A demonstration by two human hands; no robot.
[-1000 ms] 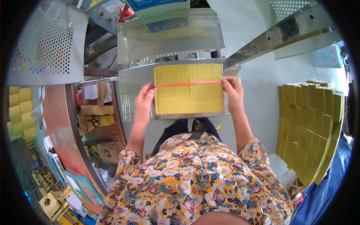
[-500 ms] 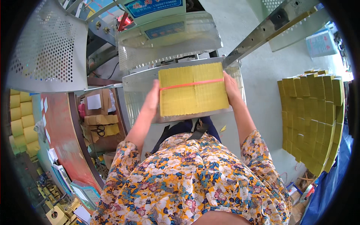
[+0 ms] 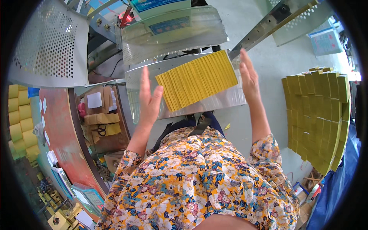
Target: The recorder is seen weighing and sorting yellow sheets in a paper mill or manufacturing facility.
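A block of yellow paper sheets (image 3: 197, 81), its many ridged edges facing up, rests askew on the shiny metal tray (image 3: 226, 100) of a machine. My left hand (image 3: 150, 99) is at the block's left end with fingers stretched and thumb apart; whether the thumb touches the paper I cannot tell. Beyond the right end, my right hand (image 3: 249, 78) is held flat and upright, a small gap away from the block. Neither hand grips anything. No strap shows on the side of the block that faces up.
A clear plastic guard (image 3: 172, 38) and a slanted metal bar (image 3: 264, 30) stand beyond the tray. Perforated sheet metal (image 3: 50, 50) is at far left. Below it, a shelf holds black scissors (image 3: 101, 130). Stacked yellow bundles (image 3: 316, 119) rise from the floor at right.
The block has turned so its ridged edges face up and it lies askew; the face with the red strap is out of sight. My hands have let go and spread apart.
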